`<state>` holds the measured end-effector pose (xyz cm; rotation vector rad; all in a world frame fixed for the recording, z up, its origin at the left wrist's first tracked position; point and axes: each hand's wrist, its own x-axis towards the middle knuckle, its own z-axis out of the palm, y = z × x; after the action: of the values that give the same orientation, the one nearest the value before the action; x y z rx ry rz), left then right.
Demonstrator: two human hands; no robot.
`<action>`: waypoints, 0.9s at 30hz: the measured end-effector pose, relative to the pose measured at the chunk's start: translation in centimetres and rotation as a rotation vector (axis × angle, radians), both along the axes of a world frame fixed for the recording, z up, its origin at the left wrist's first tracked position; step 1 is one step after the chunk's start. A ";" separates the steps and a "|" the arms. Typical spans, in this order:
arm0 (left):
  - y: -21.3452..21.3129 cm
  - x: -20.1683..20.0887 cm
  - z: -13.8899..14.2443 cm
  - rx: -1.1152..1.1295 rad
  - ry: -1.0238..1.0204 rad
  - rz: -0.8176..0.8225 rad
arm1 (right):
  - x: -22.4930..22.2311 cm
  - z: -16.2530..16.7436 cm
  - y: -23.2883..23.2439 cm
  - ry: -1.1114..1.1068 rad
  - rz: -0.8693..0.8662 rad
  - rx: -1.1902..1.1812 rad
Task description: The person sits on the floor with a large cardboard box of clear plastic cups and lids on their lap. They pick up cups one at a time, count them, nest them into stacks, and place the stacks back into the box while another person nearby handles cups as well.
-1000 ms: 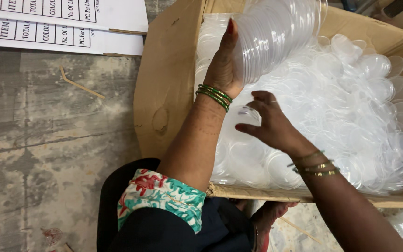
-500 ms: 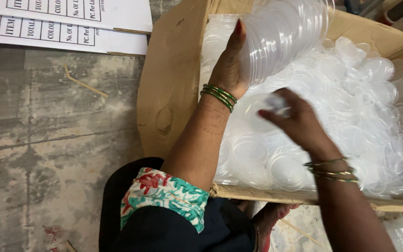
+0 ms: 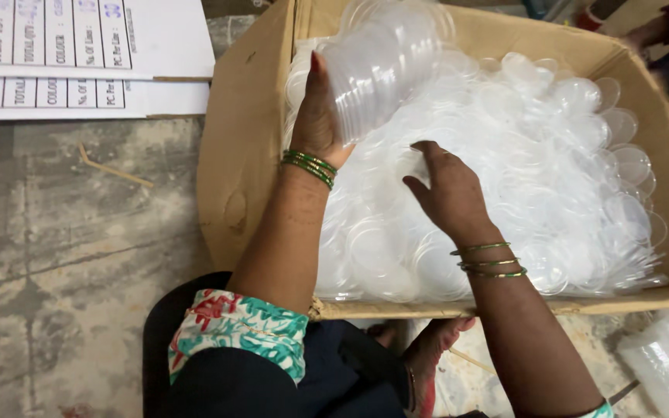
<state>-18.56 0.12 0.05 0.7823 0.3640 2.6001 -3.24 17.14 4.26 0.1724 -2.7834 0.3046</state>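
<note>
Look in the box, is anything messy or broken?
Nothing looks broken. The clear plastic lids lie in a loose jumble in the cardboard box, not in rows. The left hand holds a neat stack; the right hand rests on the pile.

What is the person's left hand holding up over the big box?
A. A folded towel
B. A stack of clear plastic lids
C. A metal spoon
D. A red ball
B: the left hand grips a stack of clear plastic lids above the cardboard box, which is full of loose clear lids, while the right hand rests among those.
</note>
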 end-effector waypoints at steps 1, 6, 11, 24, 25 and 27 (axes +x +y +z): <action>-0.1 0.2 0.3 -0.006 0.020 -0.004 | -0.1 -0.3 1.0 -0.025 -0.052 -0.070; -0.2 0.4 0.8 -0.036 -0.016 -0.003 | -0.7 -2.0 8.8 -0.095 -0.278 -0.675; 0.2 0.3 -0.1 -0.068 0.000 -0.017 | 0.5 -1.4 17.0 0.116 -0.225 -1.240; 2.9 3.1 -1.9 -0.448 -0.051 -0.441 | -0.8 -3.1 14.0 0.126 -0.258 -1.454; 3.0 3.2 -1.9 -0.466 -0.057 -0.440 | -0.7 -3.0 13.6 0.112 -0.237 -1.450; 3.2 3.2 -1.8 -0.500 -0.079 -0.424 | -0.7 -2.9 13.2 0.084 -0.191 -1.443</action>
<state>-15.37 3.32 -1.77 0.5100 0.7033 2.0146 -3.98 30.31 1.36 -0.4071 -1.8275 1.9666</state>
